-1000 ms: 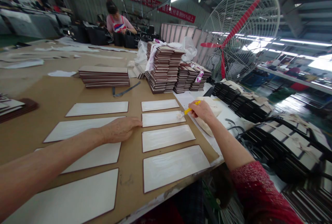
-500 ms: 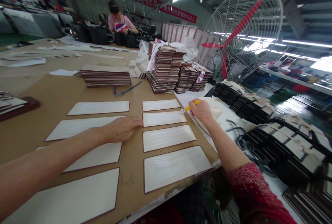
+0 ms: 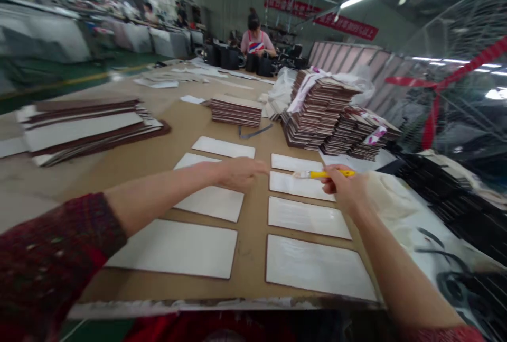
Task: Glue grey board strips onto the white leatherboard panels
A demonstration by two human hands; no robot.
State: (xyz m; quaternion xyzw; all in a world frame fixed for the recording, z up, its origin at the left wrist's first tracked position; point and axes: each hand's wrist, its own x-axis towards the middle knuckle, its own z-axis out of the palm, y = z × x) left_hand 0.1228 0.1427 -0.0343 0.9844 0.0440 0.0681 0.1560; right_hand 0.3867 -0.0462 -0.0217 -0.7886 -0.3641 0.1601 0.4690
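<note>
My right hand (image 3: 343, 186) grips a yellow-handled paintbrush (image 3: 325, 174). Its bristles lie on a white rectangular panel (image 3: 304, 187), second from the back in the right column. At that panel's left edge is the extended index finger of my left hand (image 3: 241, 173), which holds nothing. The left hand and forearm partly cover the panels of the left column, among them a large front panel (image 3: 178, 247). Closer to me in the right column, a panel (image 3: 309, 218) and a front panel (image 3: 317, 265) carry a wet-looking shine.
Stacked boards (image 3: 325, 109) stand at the back right, with a lower stack (image 3: 236, 111) at the back middle. A pile of sheets (image 3: 91, 128) lies left. Cream cloth (image 3: 390, 199) and black pieces (image 3: 455, 188) lie right. Another person (image 3: 256, 42) sits across the table.
The view has swung left, bringing the left pile fully into sight. The brush has moved from the panel's right end toward its left part. My left hand remains at the panel's left edge.
</note>
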